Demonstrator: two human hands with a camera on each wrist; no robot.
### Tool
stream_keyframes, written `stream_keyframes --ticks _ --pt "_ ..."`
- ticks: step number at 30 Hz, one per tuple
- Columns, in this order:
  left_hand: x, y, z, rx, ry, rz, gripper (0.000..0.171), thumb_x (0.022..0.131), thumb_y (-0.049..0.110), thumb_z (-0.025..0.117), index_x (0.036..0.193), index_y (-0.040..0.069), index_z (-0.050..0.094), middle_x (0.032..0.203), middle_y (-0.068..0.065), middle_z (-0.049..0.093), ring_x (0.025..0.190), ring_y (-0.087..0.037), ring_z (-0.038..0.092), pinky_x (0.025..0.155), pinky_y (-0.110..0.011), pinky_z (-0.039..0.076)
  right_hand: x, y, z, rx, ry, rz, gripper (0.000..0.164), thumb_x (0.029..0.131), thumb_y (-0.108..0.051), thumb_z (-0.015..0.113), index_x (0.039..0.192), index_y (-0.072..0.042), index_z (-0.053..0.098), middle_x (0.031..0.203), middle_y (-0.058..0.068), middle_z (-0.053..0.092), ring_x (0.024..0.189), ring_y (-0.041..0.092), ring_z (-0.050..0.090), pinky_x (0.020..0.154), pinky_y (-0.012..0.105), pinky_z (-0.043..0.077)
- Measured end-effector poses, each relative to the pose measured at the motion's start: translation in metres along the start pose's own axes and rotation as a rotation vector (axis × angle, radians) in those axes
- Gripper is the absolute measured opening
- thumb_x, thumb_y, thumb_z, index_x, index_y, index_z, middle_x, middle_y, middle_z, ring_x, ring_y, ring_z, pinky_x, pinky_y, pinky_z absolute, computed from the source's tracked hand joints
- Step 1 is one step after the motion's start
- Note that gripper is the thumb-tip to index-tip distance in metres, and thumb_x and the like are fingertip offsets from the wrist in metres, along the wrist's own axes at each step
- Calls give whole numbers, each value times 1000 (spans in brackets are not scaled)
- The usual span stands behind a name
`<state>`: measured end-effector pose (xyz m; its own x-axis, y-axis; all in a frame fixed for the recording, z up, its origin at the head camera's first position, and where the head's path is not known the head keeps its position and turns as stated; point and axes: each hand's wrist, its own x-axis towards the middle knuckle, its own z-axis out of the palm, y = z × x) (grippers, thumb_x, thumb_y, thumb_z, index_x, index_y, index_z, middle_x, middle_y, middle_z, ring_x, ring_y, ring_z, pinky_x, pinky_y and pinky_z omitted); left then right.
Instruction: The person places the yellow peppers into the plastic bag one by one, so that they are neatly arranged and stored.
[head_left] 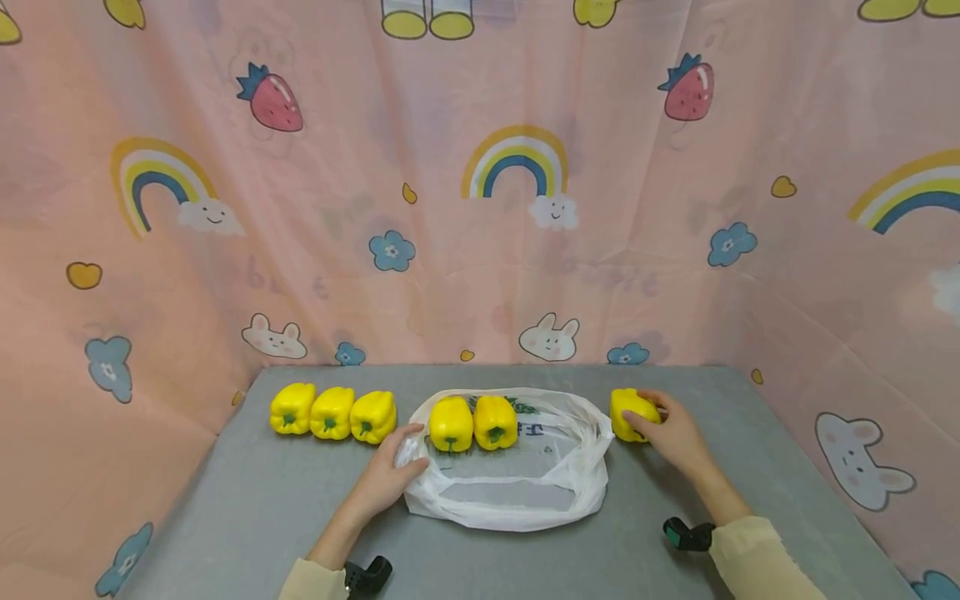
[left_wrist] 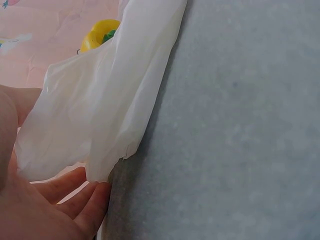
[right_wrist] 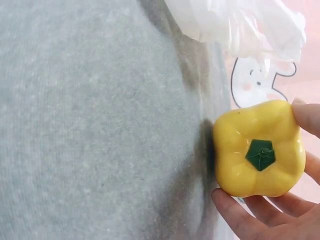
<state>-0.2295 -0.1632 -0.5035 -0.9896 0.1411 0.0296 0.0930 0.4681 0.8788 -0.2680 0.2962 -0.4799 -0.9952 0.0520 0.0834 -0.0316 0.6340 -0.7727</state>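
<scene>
While my left hand (head_left: pixel 384 477) gripped the bag (head_left: pixel 506 515), lettering (head_left: pixel 531 429) illegible, my right hand (head_left: pixel 681 437) held a pepper (right_wrist: pixel 259 150) between thumb and fingers.

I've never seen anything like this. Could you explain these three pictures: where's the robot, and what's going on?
There's no robot here: just a person's left hand and right hand. The wide picture comes from a camera on the person's head, looking forward and down. The two close-ups come from cameras worn on the left and right wrists.

On the grey table is a white plastic bag. Three yellow peppers stand in a row to its left, and two more yellow peppers show within its opening. The left hand touches the bag's left side; whether it grips it, I can't tell. The right hand holds a sixth pepper, just right of the bag.
</scene>
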Motion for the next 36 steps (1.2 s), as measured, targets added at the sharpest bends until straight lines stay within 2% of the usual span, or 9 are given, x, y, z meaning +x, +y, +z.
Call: stream_keyframes --ticks 6,17,36 --pt "-1 2 0 -3 -3 -13 49 97 23 68 144 17 53 156 -19 39 146 -42 31 115 -70 20 -1 -5 -2 -8 15 -1 76 99 -48 62 149 4 41 147 33 41 124 48 48 101 60 44" --pt "-1 3 0 -1 -5 -18 50 98 23 68 144 18 52 156 -19 39 146 -43 31 115 -70 20 -7 -24 -9 -7 48 -28 73 99 -46 63 149 4 42 144 32 44 118 47 51 96 56 50" --pt "-1 2 0 0 -4 -19 49 98 23 68 144 18 52 157 -17 38 146 -42 30 114 -71 20 -14 -63 -23 -10 91 -77 72 99 -45 63 150 1 42 148 31 42 126 52 47 93 61 51"
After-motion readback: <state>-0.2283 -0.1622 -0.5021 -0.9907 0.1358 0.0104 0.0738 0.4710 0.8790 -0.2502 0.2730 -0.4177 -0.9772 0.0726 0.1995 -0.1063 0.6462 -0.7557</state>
